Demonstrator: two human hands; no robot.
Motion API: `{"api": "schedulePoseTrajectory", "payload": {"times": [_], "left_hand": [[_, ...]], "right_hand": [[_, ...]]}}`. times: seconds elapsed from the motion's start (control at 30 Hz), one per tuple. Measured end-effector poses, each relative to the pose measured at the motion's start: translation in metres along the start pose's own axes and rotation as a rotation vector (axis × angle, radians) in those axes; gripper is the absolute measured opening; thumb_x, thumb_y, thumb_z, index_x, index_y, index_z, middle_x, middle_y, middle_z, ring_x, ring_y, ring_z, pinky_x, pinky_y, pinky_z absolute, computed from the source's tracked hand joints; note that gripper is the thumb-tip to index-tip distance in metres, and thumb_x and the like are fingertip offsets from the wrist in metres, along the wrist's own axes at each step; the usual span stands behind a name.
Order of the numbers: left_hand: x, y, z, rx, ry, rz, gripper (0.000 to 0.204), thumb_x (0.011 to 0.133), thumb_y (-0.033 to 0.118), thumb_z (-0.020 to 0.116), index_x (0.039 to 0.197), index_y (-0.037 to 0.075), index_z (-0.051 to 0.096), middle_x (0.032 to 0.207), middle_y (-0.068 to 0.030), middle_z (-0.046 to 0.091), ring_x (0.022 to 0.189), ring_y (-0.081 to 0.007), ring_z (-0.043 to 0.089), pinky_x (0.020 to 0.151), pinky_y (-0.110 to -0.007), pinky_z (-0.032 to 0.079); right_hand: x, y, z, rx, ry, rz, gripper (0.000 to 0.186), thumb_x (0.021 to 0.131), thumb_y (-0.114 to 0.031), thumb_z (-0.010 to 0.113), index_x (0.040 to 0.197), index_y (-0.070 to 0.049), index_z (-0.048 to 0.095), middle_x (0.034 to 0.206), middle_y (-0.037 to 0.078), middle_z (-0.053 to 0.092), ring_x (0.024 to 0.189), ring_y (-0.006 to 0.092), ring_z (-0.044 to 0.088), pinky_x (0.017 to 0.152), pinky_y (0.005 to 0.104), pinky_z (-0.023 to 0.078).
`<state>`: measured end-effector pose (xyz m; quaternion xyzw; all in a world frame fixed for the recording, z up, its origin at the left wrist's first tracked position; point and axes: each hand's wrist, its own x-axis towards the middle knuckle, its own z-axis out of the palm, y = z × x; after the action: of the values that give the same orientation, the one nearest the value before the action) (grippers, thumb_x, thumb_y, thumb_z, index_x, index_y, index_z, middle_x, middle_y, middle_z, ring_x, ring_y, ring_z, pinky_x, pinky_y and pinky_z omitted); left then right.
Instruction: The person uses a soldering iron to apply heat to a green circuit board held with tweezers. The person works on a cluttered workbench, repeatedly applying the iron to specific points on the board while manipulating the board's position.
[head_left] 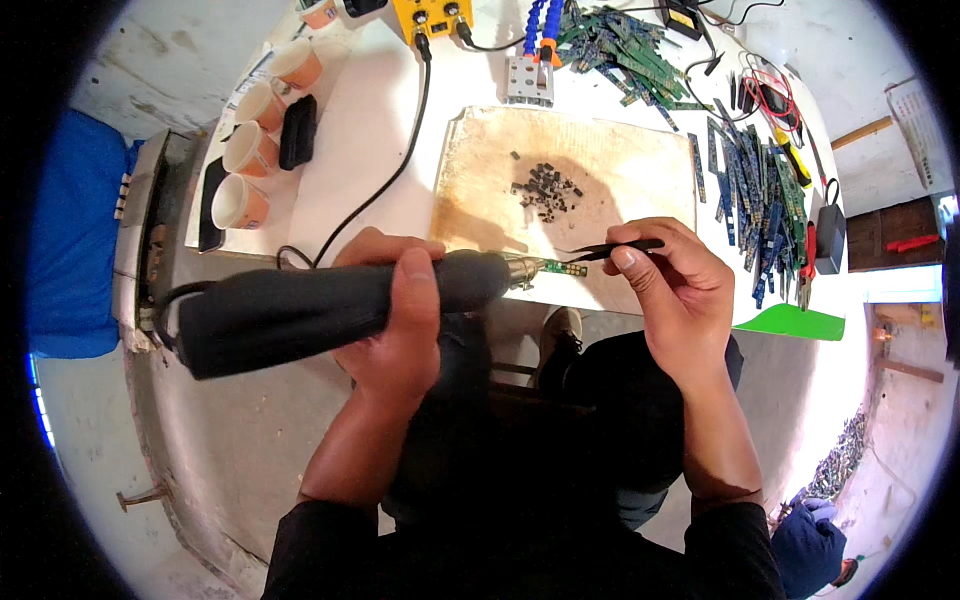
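My left hand [400, 310] is wrapped round the black handle of a hot air gun [290, 315]. Its metal nozzle points right, at a small green circuit board [567, 268] by the near edge of a stained tan board [470, 190]. Between the thumb and fingers of my right hand [680, 285] is a pair of black tweezers [625, 248], the tips reaching left to just above the circuit board. Whether the tips touch it I cannot tell. Beyond, on the tan board, lies a small heap of dark chips [547, 190].
Paper cups [251, 149] and black trays [297, 132] line the table's left side. A yellow station [432, 18] with cables stands at the back. Piles of circuit strips [765, 200] lie at the right, near pliers [808, 262] and a green sheet [795, 322].
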<state>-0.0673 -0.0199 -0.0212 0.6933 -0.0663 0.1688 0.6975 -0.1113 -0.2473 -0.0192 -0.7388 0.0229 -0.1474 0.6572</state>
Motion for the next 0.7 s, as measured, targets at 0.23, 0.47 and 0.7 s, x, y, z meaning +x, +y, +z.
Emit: {"api": "schedulePoseTrajectory", "payload": {"times": [0.23, 0.47, 0.7], "left_hand": [[0.002, -0.005, -0.003, 0.024, -0.055, 0.037, 0.018, 0.097, 0.018, 0.061, 0.099, -0.001, 0.062, 0.092, -0.0128, 0.069, 0.087, -0.0186, 0.062, 0.087, -0.036, 0.052], [0.005, -0.005, 0.0, 0.09, -0.019, -0.01, 0.02, 0.1, 0.018, 0.061, 0.103, -0.001, 0.064, 0.096, -0.0116, 0.071, 0.08, -0.0154, 0.065, 0.069, -0.027, 0.056], [0.001, -0.008, 0.002, -0.089, -0.066, 0.053, 0.011, 0.095, 0.004, 0.073, 0.103, -0.002, 0.066, 0.093, -0.0085, 0.07, 0.081, -0.012, 0.064, 0.077, -0.025, 0.05]], "right_hand": [[0.001, 0.019, -0.006, -0.249, 0.03, -0.041, 0.01, 0.097, 0.002, 0.073, 0.108, 0.002, 0.075, 0.097, 0.009, 0.075, 0.084, 0.0088, 0.068, 0.076, 0.0238, 0.054], [0.011, 0.005, -0.01, -0.017, -0.021, 0.037, 0.01, 0.102, -0.001, 0.068, 0.112, 0.004, 0.069, 0.09, 0.005, 0.072, 0.082, 0.0085, 0.068, 0.076, 0.0234, 0.054], [0.013, 0.001, -0.01, -0.13, -0.03, 0.058, 0.013, 0.104, 0.001, 0.064, 0.117, 0.004, 0.066, 0.105, 0.009, 0.073, 0.086, 0.0123, 0.068, 0.083, 0.0268, 0.057]]}}
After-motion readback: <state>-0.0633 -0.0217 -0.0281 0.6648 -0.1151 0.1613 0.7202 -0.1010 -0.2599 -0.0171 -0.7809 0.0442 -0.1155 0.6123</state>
